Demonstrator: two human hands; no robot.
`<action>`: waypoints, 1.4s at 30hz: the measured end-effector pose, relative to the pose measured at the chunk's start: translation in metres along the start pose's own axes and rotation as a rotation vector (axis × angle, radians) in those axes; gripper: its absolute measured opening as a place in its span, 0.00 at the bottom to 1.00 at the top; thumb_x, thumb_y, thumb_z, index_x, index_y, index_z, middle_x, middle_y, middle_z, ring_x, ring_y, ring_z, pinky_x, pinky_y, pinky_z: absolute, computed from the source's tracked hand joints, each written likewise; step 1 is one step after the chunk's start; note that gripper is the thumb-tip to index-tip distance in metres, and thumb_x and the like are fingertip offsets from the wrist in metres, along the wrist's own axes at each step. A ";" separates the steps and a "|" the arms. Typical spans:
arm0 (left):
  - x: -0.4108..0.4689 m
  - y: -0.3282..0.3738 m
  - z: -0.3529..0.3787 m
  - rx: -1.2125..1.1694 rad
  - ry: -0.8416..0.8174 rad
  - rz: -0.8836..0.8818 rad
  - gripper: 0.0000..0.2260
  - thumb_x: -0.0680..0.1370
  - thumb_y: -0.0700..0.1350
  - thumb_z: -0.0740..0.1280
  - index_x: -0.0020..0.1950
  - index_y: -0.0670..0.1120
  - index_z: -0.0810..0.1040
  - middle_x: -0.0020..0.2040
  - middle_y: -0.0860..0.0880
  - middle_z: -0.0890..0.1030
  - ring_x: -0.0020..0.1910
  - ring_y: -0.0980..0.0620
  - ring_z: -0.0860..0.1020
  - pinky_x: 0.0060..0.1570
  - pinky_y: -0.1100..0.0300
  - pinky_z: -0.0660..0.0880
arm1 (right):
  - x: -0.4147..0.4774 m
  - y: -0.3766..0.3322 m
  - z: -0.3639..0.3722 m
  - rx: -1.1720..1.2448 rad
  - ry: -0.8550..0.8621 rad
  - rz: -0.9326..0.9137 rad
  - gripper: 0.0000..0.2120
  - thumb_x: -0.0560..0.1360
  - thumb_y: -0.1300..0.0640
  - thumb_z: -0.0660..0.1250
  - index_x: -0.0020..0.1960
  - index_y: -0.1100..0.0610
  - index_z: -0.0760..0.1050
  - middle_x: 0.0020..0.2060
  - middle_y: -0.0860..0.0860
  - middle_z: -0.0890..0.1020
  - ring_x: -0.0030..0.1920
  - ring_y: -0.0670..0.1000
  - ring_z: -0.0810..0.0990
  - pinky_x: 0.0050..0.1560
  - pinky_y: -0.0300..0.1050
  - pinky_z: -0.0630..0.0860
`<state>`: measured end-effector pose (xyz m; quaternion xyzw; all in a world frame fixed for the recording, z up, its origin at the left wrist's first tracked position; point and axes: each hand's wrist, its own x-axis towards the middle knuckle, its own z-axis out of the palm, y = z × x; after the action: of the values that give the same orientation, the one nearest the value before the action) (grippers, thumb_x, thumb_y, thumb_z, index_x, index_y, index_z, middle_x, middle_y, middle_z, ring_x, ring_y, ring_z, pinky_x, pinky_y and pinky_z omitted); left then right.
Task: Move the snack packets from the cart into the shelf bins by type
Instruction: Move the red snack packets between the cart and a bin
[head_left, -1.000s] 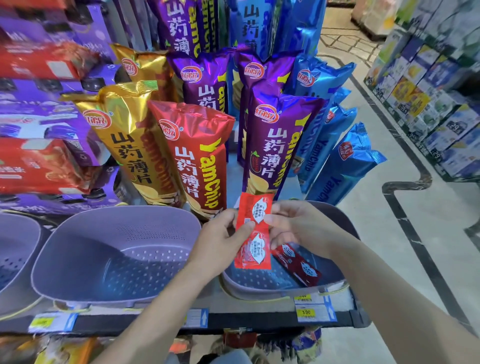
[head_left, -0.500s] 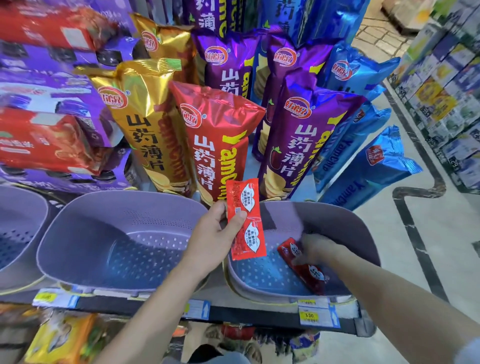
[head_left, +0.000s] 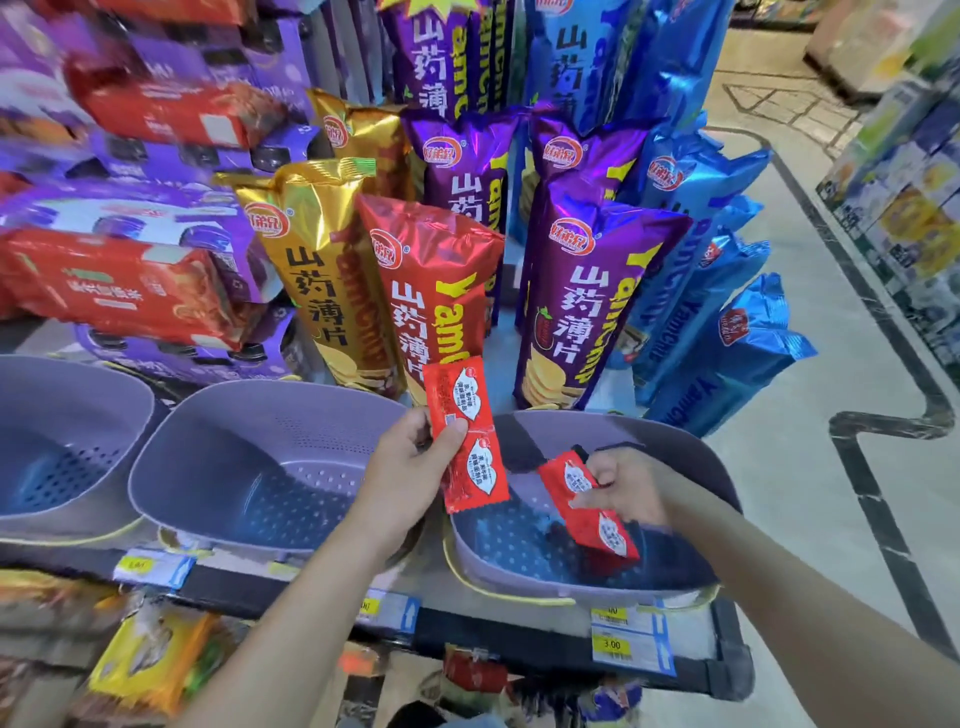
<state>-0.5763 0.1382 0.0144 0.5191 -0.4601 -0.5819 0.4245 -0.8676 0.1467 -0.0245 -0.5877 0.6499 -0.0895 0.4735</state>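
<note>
A second ago both hands met on the red packet strip (head_left: 467, 441) above the right bin (head_left: 719, 493). Now the right hand (head_left: 631, 491) is down inside that bin, its fingers (head_left: 584, 501) curled on a second red strip (head_left: 605, 525) that lies tilted over the bin's floor, though blur hides how firm the hold is. The left hand (head_left: 408, 467) alone pinches the first strip upright, over the bin's left rim. Judging by this, matching packets are being gathered in this bin, and the held strip likely goes in next.
</note>
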 end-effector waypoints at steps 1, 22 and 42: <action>-0.006 0.002 -0.004 -0.030 0.030 -0.010 0.12 0.79 0.54 0.72 0.60 0.50 0.83 0.55 0.51 0.89 0.54 0.50 0.87 0.53 0.54 0.84 | -0.006 -0.008 -0.003 0.099 0.024 -0.035 0.12 0.76 0.59 0.77 0.43 0.63 0.75 0.35 0.50 0.84 0.33 0.53 0.80 0.33 0.40 0.75; -0.275 -0.022 -0.292 -0.234 0.795 0.103 0.07 0.83 0.45 0.68 0.58 0.45 0.84 0.54 0.44 0.89 0.48 0.48 0.86 0.53 0.48 0.83 | -0.060 -0.309 0.251 0.384 -0.164 -0.588 0.04 0.79 0.58 0.72 0.52 0.58 0.83 0.43 0.53 0.89 0.41 0.50 0.87 0.41 0.42 0.82; -0.475 -0.108 -0.572 -0.326 1.331 -0.115 0.10 0.83 0.53 0.70 0.59 0.50 0.83 0.51 0.52 0.89 0.48 0.50 0.89 0.47 0.51 0.84 | -0.052 -0.523 0.620 0.056 -0.616 -0.638 0.04 0.80 0.52 0.72 0.49 0.52 0.84 0.43 0.51 0.88 0.42 0.50 0.87 0.46 0.52 0.82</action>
<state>0.0389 0.5692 -0.0115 0.7192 0.0203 -0.2226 0.6579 -0.0729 0.3104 0.0220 -0.7450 0.2620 -0.0694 0.6095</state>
